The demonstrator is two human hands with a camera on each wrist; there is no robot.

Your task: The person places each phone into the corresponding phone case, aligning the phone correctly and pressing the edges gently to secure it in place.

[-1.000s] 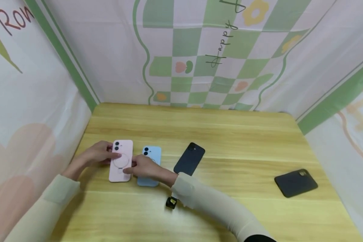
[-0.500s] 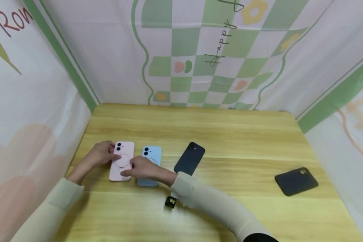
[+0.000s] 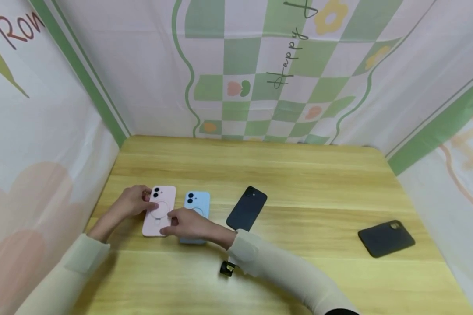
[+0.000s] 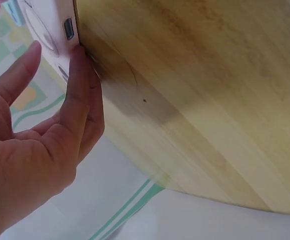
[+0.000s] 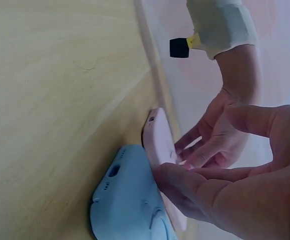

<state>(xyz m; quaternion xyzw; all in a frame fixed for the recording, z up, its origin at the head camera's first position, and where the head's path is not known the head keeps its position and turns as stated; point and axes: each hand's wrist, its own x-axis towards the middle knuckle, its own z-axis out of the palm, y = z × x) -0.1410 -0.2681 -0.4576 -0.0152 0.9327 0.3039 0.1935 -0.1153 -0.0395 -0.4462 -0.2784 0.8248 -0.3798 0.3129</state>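
A pink phone case point(image 3: 160, 211) near the desk's point(image 3: 299, 183) left edge is pinched between the left hand point(image 3: 132, 202) and right hand point(image 3: 187, 223), just beside a blue case point(image 3: 197, 205). "Happy" is written on the backdrop point(image 3: 287, 57).

Staged booth, printed backdrop point(image 3: 260, 78), wooden table point(image 3: 299, 175)
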